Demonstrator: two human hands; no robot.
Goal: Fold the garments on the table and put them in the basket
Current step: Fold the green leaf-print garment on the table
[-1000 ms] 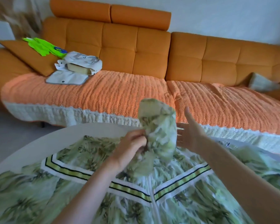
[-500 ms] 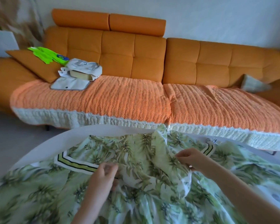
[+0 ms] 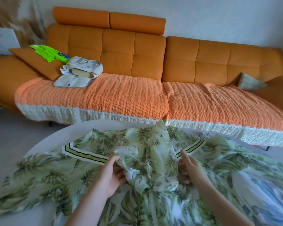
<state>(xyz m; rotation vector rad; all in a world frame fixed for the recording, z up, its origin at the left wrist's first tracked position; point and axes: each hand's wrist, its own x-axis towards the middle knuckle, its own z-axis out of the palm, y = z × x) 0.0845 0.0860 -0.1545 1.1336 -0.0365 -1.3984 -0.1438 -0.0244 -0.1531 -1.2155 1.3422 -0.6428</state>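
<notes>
Recorded two limbs only: left hand (image 3: 112, 175) with left forearm (image 3: 87, 204), right hand (image 3: 189, 168) with right forearm (image 3: 219, 201). Found both bare from fingertips to lower frame edge. Found forearms smooth and slender, widening toward that edge. Could not judge nails or fine marks: too blurred. Could not inspect anything above forearms: cut off by frame.

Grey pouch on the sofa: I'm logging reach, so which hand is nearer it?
Left. The left hand holds the leaf-print garment, nearer the camera than the grey pouch and to its right; the right hand is on the garment farther right.
</notes>
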